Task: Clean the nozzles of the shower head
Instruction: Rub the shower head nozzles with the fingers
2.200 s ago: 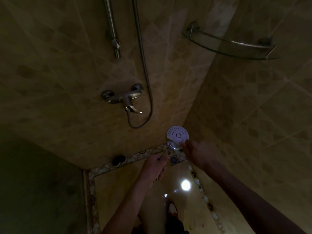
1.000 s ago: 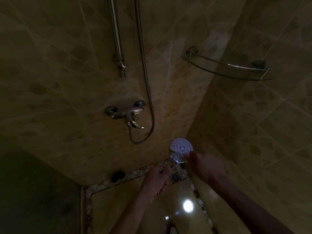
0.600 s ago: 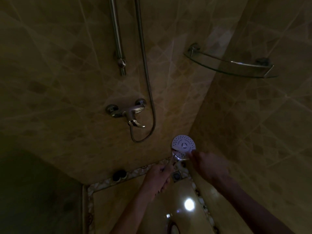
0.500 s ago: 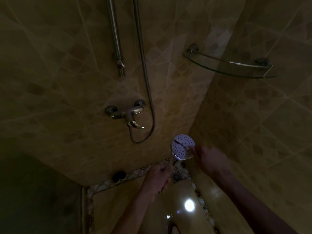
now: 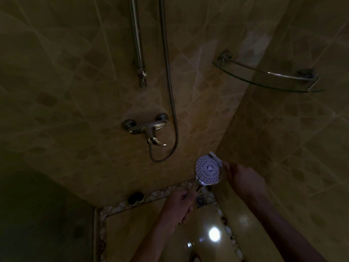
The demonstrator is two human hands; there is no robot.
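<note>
The left hand (image 5: 181, 204) is closed round the slim chrome handle of the round, white-faced shower head (image 5: 208, 170), gripping it low down so the handle runs up and a little rightward from the fist to the disc. The nozzle face is turned back toward the person and lit pale against the dim tiles. The right hand (image 5: 243, 179) sits just to the right of the disc, at about the same height, its fingers pinched on a small white brush-like tool (image 5: 215, 156) whose pale end lies against the disc's upper right rim; the light is too poor to say exactly what the tool is. So the nozzles lie directly to the left of the working hand, which is the nearer one to the face, and I would judge the next stroke has to travel leftward and down across the disc while the left hand keeps it steady. Beyond them, the grey metal hose (image 5: 171, 103) loops down to the chrome mixer tap (image 5: 145, 127) on the wall. Counted: two hands, one shower head, one tool, one hose, one tap, one curved glass corner shelf (image 5: 268, 80).
</note>
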